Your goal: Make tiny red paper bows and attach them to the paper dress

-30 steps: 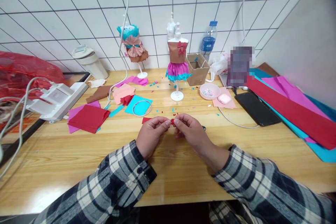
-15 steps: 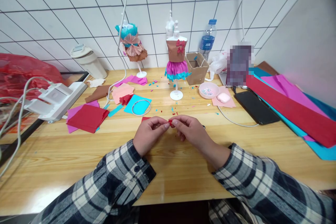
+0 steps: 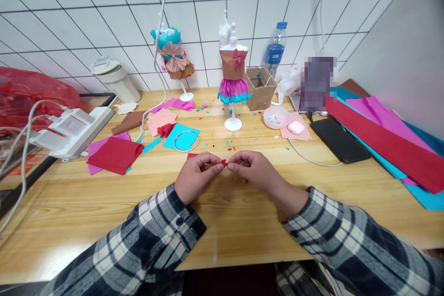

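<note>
Between my fingertips, low over the near part of the table, is a small piece of red paper (image 3: pixel 224 163). My left hand (image 3: pixel 198 173) pinches its left side with thumb and forefinger, and my right hand (image 3: pixel 255 172) pinches the right side. Part of a red paper sheet (image 3: pixel 192 155) shows behind my left hand. Straight ahead stands a small dress form (image 3: pixel 233 74) wearing a brown top with two red bows and a magenta skirt edged in turquoise. Tiny red and blue scraps (image 3: pixel 229 149) lie between it and my hands.
A second dressed form (image 3: pixel 174 58) stands back left. Coloured paper squares (image 3: pixel 116 155) and a power strip (image 3: pixel 81 132) lie left. To the right are a pink dish of beads (image 3: pixel 276 118), a cardboard box (image 3: pixel 261 90), a water bottle (image 3: pixel 275 51), a black phone (image 3: pixel 338 138) and long paper strips (image 3: pixel 385 145).
My hands have drawn slightly apart, so more of the red paper shows between the fingertips. The fingers of my right hand have curled in more. The camera view has shifted a little.
</note>
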`<act>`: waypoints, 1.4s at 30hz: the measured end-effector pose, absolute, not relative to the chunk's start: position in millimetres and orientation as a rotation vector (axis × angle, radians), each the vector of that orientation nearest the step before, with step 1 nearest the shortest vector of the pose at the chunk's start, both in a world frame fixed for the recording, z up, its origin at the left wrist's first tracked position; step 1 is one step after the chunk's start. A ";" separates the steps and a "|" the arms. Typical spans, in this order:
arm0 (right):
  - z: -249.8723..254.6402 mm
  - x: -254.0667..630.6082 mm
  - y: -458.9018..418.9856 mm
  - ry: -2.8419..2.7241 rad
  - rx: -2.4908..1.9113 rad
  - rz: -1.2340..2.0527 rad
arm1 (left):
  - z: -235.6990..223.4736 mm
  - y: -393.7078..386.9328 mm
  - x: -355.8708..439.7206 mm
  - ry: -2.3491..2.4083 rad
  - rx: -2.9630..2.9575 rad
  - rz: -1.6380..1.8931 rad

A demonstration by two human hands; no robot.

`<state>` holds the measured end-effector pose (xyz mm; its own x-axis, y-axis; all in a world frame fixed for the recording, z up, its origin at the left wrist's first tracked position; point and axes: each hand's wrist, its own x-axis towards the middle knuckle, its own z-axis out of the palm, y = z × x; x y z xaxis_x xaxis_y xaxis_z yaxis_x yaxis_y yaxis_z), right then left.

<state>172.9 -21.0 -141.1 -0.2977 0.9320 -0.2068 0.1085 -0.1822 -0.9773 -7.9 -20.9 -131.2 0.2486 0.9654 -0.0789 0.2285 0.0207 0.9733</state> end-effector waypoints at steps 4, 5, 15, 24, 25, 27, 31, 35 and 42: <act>-138.9 174.6 -20.9 -1.588 -1.270 1.337 | -131.5 -20.7 -9.9 1.176 1.461 0.802; -138.9 174.2 -21.5 -1.619 -1.280 1.278 | -131.2 -20.7 -10.2 1.171 1.461 0.790; -139.8 172.6 -26.5 -1.743 -1.306 1.074 | -127.1 -19.9 -7.6 1.276 1.539 0.803; -135.8 175.7 -24.4 -1.737 -1.303 1.083 | -127.0 -19.9 -9.3 1.289 1.642 0.755; -135.0 176.1 -24.4 -1.741 -1.305 1.101 | -127.5 -19.7 -9.7 1.283 1.664 0.736; -134.3 177.6 -23.7 -1.741 -1.301 1.172 | -128.2 -19.4 -10.4 1.263 1.715 0.693; -137.4 181.2 -20.4 -1.699 -1.282 1.354 | -128.3 -18.6 -11.7 1.200 1.809 0.588; -139.4 183.0 -18.1 -1.675 -1.265 1.433 | -128.7 -17.3 -13.1 1.167 1.797 0.592; -136.3 179.2 -20.4 -1.668 -1.294 1.256 | -134.6 -17.8 -12.0 1.154 1.600 0.638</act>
<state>179.2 -20.4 -136.3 -0.2817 0.9583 -0.0486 0.3112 0.0433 -0.9494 -12.0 -17.8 -134.6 0.4008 0.9061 -0.1355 0.3666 -0.0230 0.9301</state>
